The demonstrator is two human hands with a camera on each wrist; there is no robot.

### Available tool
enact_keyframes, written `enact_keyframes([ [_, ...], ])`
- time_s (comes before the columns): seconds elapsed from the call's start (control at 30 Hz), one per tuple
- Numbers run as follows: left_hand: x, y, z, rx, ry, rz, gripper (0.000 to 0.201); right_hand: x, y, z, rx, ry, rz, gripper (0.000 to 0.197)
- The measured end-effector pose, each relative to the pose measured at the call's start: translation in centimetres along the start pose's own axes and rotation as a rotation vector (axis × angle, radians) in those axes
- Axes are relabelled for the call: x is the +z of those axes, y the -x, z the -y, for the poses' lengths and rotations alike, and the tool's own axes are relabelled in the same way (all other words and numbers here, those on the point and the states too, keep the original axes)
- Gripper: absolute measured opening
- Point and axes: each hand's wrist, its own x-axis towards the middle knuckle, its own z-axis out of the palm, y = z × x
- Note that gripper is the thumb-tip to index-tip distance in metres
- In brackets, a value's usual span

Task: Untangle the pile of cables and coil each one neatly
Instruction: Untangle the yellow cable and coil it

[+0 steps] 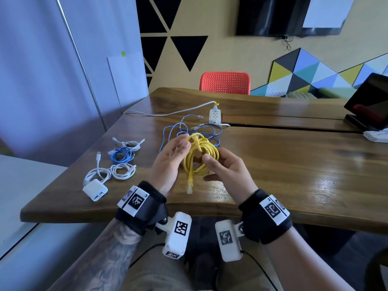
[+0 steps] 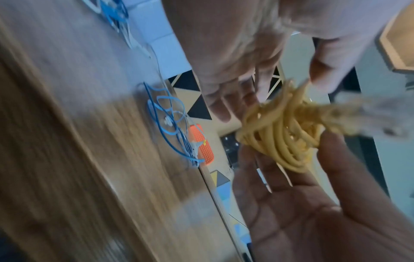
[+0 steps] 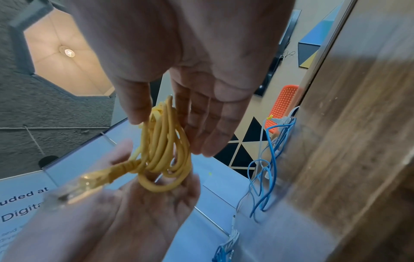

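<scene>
A yellow network cable (image 1: 200, 156) wound into a coil hangs above the wooden table (image 1: 294, 164), one plug end (image 1: 190, 185) dangling down. My right hand (image 1: 224, 168) pinches the coil's right side between thumb and fingers; the right wrist view shows the coil (image 3: 163, 141) between them. My left hand (image 1: 172, 158) faces it, fingers relaxed, fingertips touching the coil's top wrap. In the blurred left wrist view the coil (image 2: 280, 134) sits between both hands. A loose blue cable (image 1: 189, 131) lies tangled behind the hands.
Coiled cables lie at the left: a white one (image 1: 130, 144), a blue one (image 1: 121, 155), another white one (image 1: 122, 171), and a white charger (image 1: 95, 189) with its lead. A white power strip (image 1: 215, 116) sits behind, a tablet (image 1: 369, 97) far right, an orange chair (image 1: 225, 82) beyond.
</scene>
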Motion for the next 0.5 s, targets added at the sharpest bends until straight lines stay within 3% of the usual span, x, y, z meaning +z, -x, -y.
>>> enact_keyframes([
  [0.1,-1.8,0.4,-0.5,-0.041,-0.287,0.120,0.026,-0.2,-0.7,0.0,0.020,0.029,-0.012,0.032],
  [0.17,-2.6,0.8,-0.6,-0.078,-0.318,0.129,0.018,0.0,-1.3,-0.2,0.054,0.055,0.010,0.033],
  [0.27,-3.5,1.1,-0.3,-0.087,-0.252,0.007,0.032,1.1,-2.5,-0.8,0.116,0.110,0.070,0.033],
  [0.5,-7.8,0.7,1.1,-0.187,-0.221,-0.333,0.035,6.2,-8.0,-3.9,0.243,0.248,0.145,0.045],
])
